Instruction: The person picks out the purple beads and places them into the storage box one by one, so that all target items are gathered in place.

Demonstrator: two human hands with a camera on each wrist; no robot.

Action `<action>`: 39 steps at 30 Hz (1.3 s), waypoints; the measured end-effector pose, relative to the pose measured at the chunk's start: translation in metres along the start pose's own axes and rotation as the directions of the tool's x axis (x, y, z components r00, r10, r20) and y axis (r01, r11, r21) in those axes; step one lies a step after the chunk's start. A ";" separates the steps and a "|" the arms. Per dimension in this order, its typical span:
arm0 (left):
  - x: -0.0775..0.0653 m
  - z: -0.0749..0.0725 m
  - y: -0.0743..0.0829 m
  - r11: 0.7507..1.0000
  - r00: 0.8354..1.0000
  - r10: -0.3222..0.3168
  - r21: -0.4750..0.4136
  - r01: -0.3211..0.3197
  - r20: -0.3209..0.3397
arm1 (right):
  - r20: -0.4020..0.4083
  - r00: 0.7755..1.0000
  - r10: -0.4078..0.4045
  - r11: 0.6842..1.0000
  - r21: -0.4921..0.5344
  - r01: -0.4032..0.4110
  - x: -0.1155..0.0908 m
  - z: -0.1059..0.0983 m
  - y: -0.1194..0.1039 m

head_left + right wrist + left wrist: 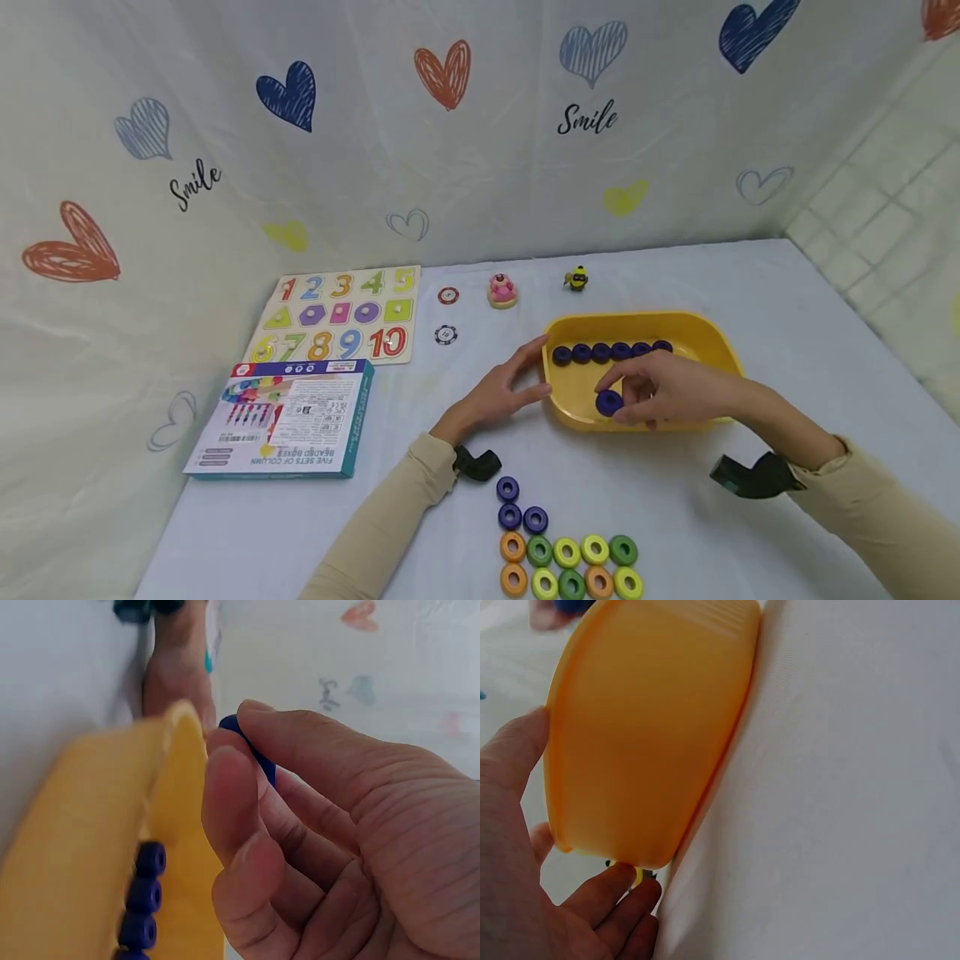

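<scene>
We see the yellow tray [573,396] on the white table [442,533], with six dark purple beads [601,354] in a row inside it, along its far side. Our right hand [671,387] pinches another purple bead [609,403] between thumb and fingers, over the tray's near part. Our left hand [498,392] sits at the tray's left end, thumb and fingers spread apart and touching its rim and wall. In front of the tray, towards us, lie three purple rings [510,517] beside two rows of orange, green and yellow rings [567,552]. Left of the tray we have a box [281,421] and a number board [337,313]; beyond it stand a pink figure [502,292] and a bee figure [577,279].
</scene>
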State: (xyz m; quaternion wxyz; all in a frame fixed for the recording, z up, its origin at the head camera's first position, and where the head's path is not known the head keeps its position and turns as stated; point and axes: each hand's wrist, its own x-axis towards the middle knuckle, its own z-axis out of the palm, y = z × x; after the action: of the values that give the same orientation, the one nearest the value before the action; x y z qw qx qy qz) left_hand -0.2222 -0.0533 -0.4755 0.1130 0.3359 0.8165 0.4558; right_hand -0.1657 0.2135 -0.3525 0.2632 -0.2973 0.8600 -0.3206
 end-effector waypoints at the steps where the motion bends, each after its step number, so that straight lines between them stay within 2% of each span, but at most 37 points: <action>1: 0.000 0.000 0.000 1.000 1.000 -0.003 0.000 0.003 0.000 | -0.005 1.000 0.013 1.000 -0.014 -0.013 0.005 -0.005 0.002; 6: -0.001 0.002 -0.001 1.000 1.000 -0.006 0.000 0.006 0.003 | 0.024 0.998 0.052 0.999 0.006 -0.053 0.030 -0.022 0.011; 11: -0.001 0.000 0.002 1.000 1.000 -0.002 0.007 0.002 0.008 | 0.073 0.994 0.080 0.997 0.009 -0.081 0.055 -0.031 0.021; 20: -0.001 0.001 0.002 1.000 1.000 -0.011 0.008 0.011 0.011 | 0.152 0.977 0.148 0.989 -0.034 -0.145 0.093 -0.024 0.039; 25: -0.001 -0.001 0.004 1.000 1.000 -0.004 0.006 0.004 0.011 | 0.200 0.969 0.147 0.989 -0.008 -0.148 0.102 -0.020 0.039; 32: 0.000 -0.001 0.003 1.000 1.000 0.007 0.016 -0.007 0.005 | 0.227 0.966 0.125 0.992 -0.002 -0.128 0.106 -0.018 0.037; 39: 0.000 -0.001 0.003 1.000 1.000 0.005 0.024 -0.005 -0.002 | 0.219 0.968 0.120 0.992 0.017 -0.126 0.107 -0.020 0.036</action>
State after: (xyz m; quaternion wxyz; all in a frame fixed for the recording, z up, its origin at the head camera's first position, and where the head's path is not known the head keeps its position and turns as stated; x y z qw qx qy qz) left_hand -0.2215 -0.0532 -0.4720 0.1070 0.3389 0.8211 0.4466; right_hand -0.2640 0.1714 -0.3928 0.3797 -0.2727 0.8377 -0.2823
